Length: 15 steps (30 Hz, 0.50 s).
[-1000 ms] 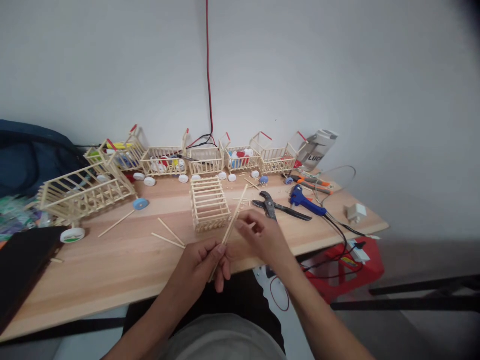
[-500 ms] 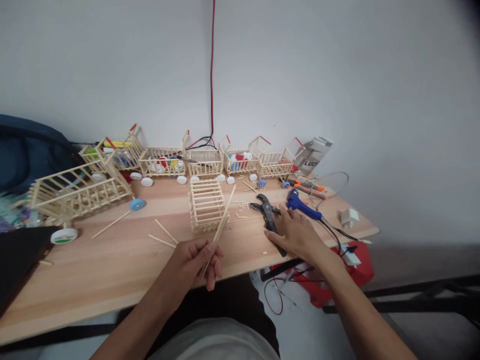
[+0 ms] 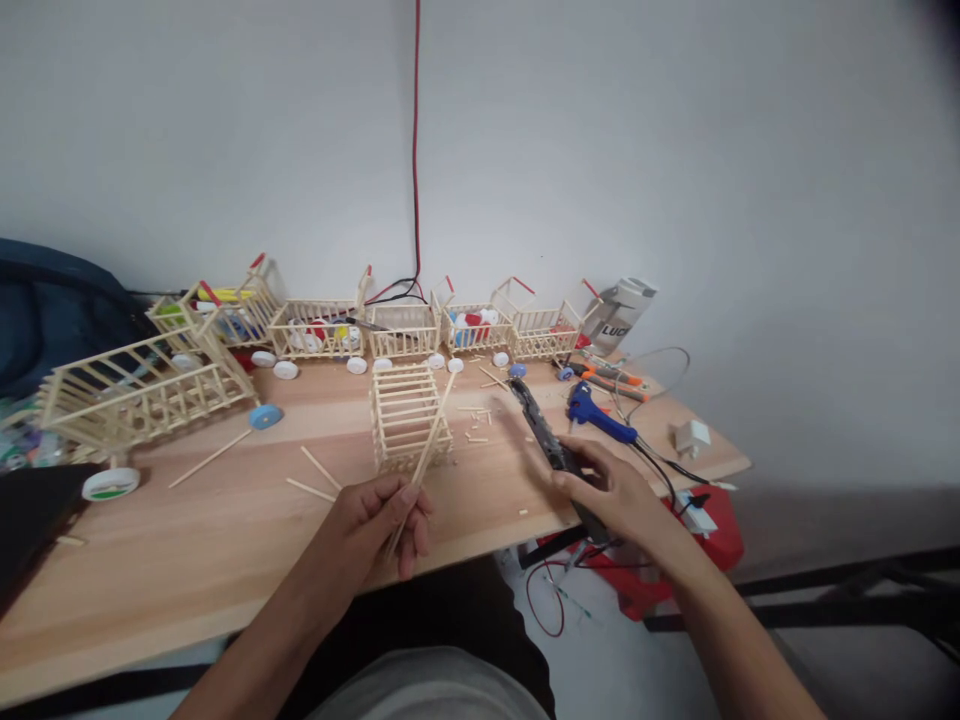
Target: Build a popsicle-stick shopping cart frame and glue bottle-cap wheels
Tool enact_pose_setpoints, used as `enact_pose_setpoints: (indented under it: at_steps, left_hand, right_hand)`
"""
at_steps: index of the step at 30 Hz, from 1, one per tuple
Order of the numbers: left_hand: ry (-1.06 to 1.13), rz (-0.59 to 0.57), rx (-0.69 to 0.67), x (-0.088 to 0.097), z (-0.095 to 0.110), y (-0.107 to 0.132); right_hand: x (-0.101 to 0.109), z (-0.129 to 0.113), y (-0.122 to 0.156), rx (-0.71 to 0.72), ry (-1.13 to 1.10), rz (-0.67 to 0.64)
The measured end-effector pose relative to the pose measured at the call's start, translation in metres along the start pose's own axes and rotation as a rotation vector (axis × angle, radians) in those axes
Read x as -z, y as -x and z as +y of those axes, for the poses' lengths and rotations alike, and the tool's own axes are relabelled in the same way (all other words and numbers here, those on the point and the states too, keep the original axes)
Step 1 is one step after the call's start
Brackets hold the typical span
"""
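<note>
My left hand [image 3: 386, 515] is closed around a few thin wooden sticks [image 3: 431, 440], which slant up and to the right. Behind their upper ends a small slatted wooden stick basket [image 3: 409, 400] rests on the table. My right hand [image 3: 607, 490] grips a black pliers-like cutter [image 3: 551, 440] by its handles, its head pointing away from me and lifted off the wood. Exactly what kind of cutter it is, I cannot make out. Short cut stick pieces [image 3: 476, 420] lie between the basket and the cutter. Two loose sticks [image 3: 319, 470] lie left of the basket.
Several miniature stick carts [image 3: 405, 330] with bottle-cap wheels line the wall. A bigger cart [image 3: 150, 400] stands at the left, near a dark flat object [image 3: 37, 530]. On the right are a blue glue gun [image 3: 600, 412], orange-handled pliers [image 3: 615, 380] and a white plug [image 3: 691, 437].
My right hand has closed on the black cutter and raised it from the table, turning its head. My left hand keeps the sticks. The view has shifted slightly.
</note>
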<state>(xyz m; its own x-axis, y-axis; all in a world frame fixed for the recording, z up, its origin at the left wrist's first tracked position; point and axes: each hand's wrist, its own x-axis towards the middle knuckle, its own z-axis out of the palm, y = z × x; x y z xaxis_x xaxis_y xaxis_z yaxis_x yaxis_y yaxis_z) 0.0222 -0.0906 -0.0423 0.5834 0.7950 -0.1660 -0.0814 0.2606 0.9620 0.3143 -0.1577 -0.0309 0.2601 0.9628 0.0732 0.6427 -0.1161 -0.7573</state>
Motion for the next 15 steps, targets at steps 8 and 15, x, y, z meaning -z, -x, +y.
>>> enact_pose_setpoints:
  at_steps: [8, 15]
  left_hand:
    - [0.084, -0.099, -0.047, -0.015, 0.005, 0.001]
    - [-0.003, -0.181, -0.029, -0.032, 0.003, 0.017]
  right_hand:
    - [-0.04, -0.015, 0.032, -0.137, -1.098, -0.456]
    - [-0.062, -0.043, 0.035, 0.064, -0.673, -0.113]
